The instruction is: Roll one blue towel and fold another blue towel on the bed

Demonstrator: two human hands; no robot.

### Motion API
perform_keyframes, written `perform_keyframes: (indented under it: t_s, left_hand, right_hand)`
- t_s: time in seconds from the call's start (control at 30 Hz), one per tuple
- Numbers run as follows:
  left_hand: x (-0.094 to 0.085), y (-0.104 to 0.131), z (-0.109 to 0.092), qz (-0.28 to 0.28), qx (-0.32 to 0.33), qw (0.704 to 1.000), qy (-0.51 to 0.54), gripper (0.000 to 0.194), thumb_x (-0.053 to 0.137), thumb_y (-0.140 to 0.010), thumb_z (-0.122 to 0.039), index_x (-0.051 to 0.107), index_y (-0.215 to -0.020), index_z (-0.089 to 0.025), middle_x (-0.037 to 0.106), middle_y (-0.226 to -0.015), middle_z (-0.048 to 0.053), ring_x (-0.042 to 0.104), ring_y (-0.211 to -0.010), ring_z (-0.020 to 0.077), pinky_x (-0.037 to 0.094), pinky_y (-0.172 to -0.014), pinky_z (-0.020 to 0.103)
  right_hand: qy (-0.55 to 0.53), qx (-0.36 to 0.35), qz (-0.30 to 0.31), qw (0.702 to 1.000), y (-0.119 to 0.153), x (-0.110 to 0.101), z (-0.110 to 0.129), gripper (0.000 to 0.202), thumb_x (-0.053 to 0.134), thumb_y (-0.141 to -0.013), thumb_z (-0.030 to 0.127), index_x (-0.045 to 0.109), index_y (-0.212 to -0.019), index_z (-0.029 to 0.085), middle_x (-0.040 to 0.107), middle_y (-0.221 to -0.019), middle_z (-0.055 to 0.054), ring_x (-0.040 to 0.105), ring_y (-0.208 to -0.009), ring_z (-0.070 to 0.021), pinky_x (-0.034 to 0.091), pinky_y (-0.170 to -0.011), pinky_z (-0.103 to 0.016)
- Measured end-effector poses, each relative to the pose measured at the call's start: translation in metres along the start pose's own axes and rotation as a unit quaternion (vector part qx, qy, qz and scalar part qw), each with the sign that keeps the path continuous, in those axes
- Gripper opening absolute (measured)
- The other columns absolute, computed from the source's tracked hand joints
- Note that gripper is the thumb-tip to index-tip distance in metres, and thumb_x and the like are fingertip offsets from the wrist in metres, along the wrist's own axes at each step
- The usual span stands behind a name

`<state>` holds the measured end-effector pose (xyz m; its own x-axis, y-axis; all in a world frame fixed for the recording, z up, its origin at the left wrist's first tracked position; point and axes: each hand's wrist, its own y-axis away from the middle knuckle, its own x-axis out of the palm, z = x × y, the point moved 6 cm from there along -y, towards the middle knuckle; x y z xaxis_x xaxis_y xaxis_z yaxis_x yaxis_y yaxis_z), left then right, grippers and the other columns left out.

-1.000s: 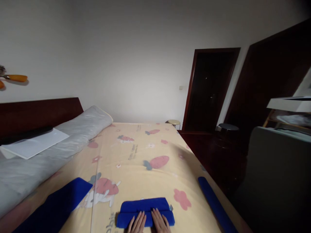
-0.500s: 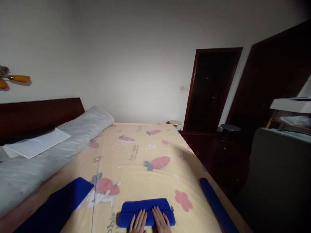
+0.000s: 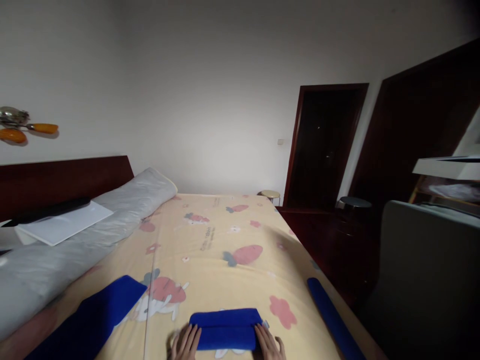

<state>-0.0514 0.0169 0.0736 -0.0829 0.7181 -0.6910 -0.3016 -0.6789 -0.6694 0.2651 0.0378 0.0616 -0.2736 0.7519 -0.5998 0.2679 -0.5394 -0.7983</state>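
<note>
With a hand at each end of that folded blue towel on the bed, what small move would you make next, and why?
Probably lift it: the left hand and right hand sit at opposite ends of the folded blue towel, which lies compact and flat on the bedsheet. A rolled blue towel lies to the right, a flat blue cloth to the left.

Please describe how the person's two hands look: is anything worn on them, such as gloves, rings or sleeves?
Both the left hand and the right hand are bare, with no gloves. No ring or watch can be seen, though the picture is dim. Only fingers and part of each hand show; wrists and any sleeves are out of frame.
</note>
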Motion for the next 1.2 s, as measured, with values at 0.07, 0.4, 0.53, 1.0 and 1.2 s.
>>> perform_keyframes:
  t_s: [0.07, 0.4, 0.53, 1.0, 1.2]
  left_hand:
    - [0.003, -0.009, -0.001, 0.047, 0.018, 0.998, 0.036, 0.064, 0.045, -0.069, -0.003, 0.066, -0.120, -0.035, 0.074, -0.116, -0.005, 0.066, -0.106, 0.0189, 0.044, -0.091, 0.039]
    - [-0.008, -0.033, -0.010, 0.335, -0.116, 0.919, 0.175, 0.047, 0.043, -0.081, -0.016, 0.064, -0.123, -0.023, 0.068, -0.124, 0.008, 0.055, -0.123, 0.0261, 0.030, -0.110, 0.047]
    - [0.014, -0.032, -0.040, 0.349, -0.079, 0.911, 0.205, 0.060, 0.045, -0.077, -0.016, 0.054, -0.135, -0.024, 0.059, -0.139, 0.004, 0.049, -0.132, 0.0236, 0.031, -0.114, 0.039]
    - [0.054, -0.034, -0.087, 0.347, -0.039, 0.890, 0.295, 0.104, 0.049, -0.056, -0.013, 0.013, -0.152, -0.030, 0.009, -0.161, -0.008, 0.013, -0.149, 0.0246, 0.012, -0.121, 0.048]
    - [0.044, -0.045, -0.086, 0.353, -0.061, 0.882, 0.306, 0.099, 0.051, -0.062, -0.017, 0.013, -0.152, -0.031, 0.008, -0.162, -0.009, 0.010, -0.150, 0.0228, 0.009, -0.121, 0.044]
  right_hand:
    - [-0.025, -0.001, 0.045, 0.999, -0.013, -0.006, -0.004, 0.053, 0.052, -0.067, 0.020, 0.063, -0.118, 0.029, 0.076, -0.107, -0.001, 0.070, -0.093, -0.0231, 0.043, -0.078, -0.037]
    - [-0.094, 0.179, 0.288, 0.936, -0.024, -0.001, 0.001, 0.036, 0.048, -0.073, 0.015, 0.069, -0.102, 0.022, 0.073, -0.109, -0.008, 0.063, -0.107, -0.0279, 0.033, -0.103, -0.047]
    - [-0.115, 0.179, 0.267, 0.940, -0.018, 0.027, 0.034, 0.059, 0.056, -0.063, 0.021, 0.063, -0.122, 0.022, 0.065, -0.129, -0.008, 0.056, -0.122, -0.0332, 0.032, -0.108, -0.049]
    - [-0.250, 0.070, 0.360, 0.896, -0.036, 0.054, 0.077, 0.087, 0.053, -0.070, 0.022, 0.019, -0.151, 0.026, 0.017, -0.159, -0.003, 0.019, -0.147, -0.0290, 0.023, -0.119, -0.052]
    - [-0.264, 0.090, 0.431, 0.858, -0.064, 0.040, 0.076, 0.078, 0.048, -0.075, 0.027, 0.025, -0.150, 0.022, 0.015, -0.160, -0.007, 0.013, -0.148, -0.0275, 0.015, -0.119, -0.055]
